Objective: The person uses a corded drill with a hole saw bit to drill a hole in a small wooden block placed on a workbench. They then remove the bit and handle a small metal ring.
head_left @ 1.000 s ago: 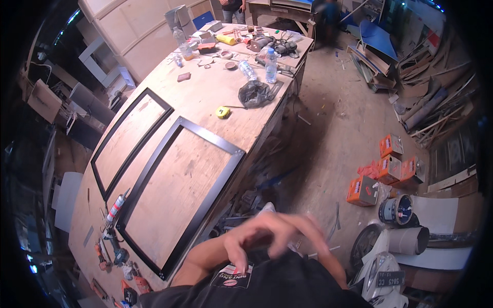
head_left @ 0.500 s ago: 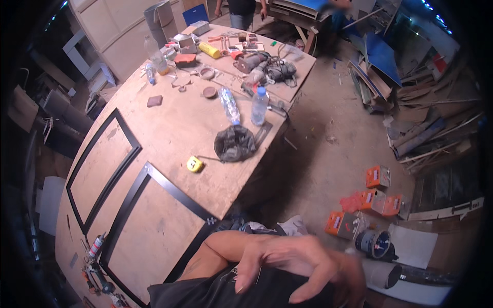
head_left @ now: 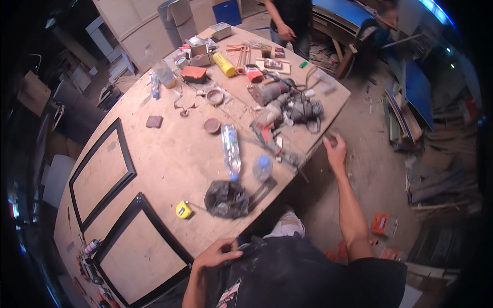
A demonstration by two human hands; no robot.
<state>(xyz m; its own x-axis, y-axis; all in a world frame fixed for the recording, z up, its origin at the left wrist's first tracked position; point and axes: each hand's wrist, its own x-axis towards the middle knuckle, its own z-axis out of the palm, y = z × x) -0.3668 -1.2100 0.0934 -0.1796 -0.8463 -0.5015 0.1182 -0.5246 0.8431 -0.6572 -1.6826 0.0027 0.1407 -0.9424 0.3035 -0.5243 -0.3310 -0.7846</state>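
My left hand point(head_left: 220, 252) is held low against the front of my dark shirt, with its thumb and fingers apart and nothing visible in it. Reaching forward past the right edge of the wooden table point(head_left: 169, 169), my right hand point(head_left: 335, 149) has loosely bent, parted fingers and looks empty. Power tools with cords point(head_left: 300, 109) lie on the table near it. Closer to my left hand are a crumpled black bag point(head_left: 226, 199), a yellow tape measure point(head_left: 183, 209) and a dark frame point(head_left: 141, 199). A clear bottle with a blue cap point(head_left: 263, 168) stands beside the bag.
Another plastic bottle point(head_left: 231, 151) lies on its side. A second dark frame point(head_left: 97, 205) rests at the left. Beyond the table's far end stands another person point(head_left: 290, 25). Orange boxes point(head_left: 382, 225) sit on the floor at right, with stacked boards point(head_left: 411, 97) farther back.
My hands were close together in front of my body. Now they are apart: the right one has moved forward beside the table, the left lower at my shirt. The view has shifted.
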